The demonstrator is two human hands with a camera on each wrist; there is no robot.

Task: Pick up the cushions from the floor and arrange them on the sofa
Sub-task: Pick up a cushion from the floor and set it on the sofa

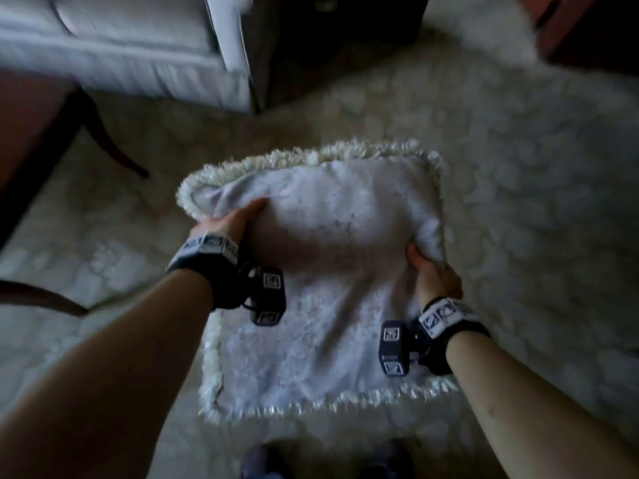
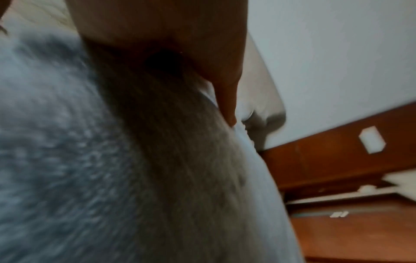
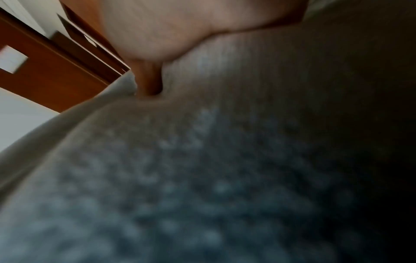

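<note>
A square white cushion (image 1: 332, 278) with a shaggy cream fringe is held up over the carpet in front of me. My left hand (image 1: 231, 219) grips its left side, thumb on top and fingers hidden under the fabric. My right hand (image 1: 432, 271) grips the right edge the same way. In the left wrist view the cushion (image 2: 112, 160) fills the frame under my left hand (image 2: 223, 85). The right wrist view shows the cushion (image 3: 202, 178) close up beneath my right hand (image 3: 150, 78). The pale sofa (image 1: 121, 46) stands at the upper left.
A patterned cream carpet (image 1: 518, 167) covers the floor. A dark wooden table with curved legs (image 1: 103, 133) stands at the left, close to the sofa. Dark furniture (image 1: 328, 29) stands beside the sofa's end. Reddish wood (image 1: 587, 25) shows at the top right. My feet (image 1: 262, 461) are at the bottom.
</note>
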